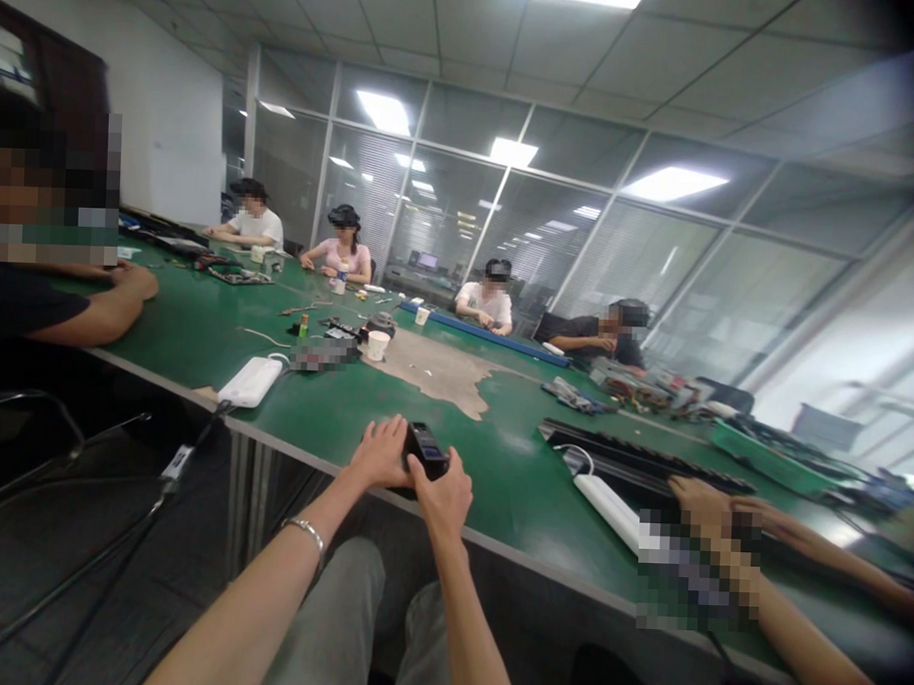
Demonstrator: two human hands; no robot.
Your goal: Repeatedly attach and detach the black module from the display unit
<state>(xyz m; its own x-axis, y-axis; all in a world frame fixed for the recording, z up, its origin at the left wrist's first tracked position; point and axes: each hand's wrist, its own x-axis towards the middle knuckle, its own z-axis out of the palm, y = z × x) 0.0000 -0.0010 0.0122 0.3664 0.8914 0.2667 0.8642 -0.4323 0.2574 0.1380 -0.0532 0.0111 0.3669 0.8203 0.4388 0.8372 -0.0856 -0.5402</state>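
Observation:
My left hand (382, 455), with a silver bracelet on its wrist, and my right hand (442, 499) together hold a small black handheld device (426, 449) between them. They are just over the near edge of the green-topped workbench (498, 464). The device is tilted, and my fingers hide part of it. A white power strip (607, 508) lies to the right of my hands, near a co-worker's hands (710, 516).
Several seated people work along the long bench among circuit boards, cables, cups and a white adapter (251, 381). A black slotted rail (640, 459) and a heap of electronic parts (650, 387) lie to the right. Glass partitions stand behind, and a cable hangs off the bench's left side.

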